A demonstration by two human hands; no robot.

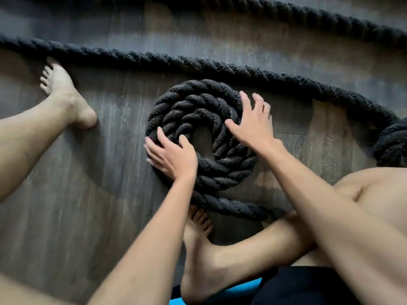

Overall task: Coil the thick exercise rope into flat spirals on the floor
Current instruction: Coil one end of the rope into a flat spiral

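A thick black twisted rope (198, 102) lies in a flat spiral of about three turns on the dark wood floor, with a small gap at its middle. My left hand (171, 155) presses on the spiral's lower-left edge, fingers spread over the outer turns. My right hand (251, 124) rests on the spiral's right side, fingers apart and partly lifted. The rope's free length (231, 205) leaves the spiral at the bottom and runs right under my leg.
More of the same rope (136, 59) stretches across the floor behind the spiral and bunches at the right edge (389, 139); another strand (308, 16) runs along the top. My bare feet (63, 93) (202, 249) rest left and below. A blue mat (233, 289) shows at the bottom.
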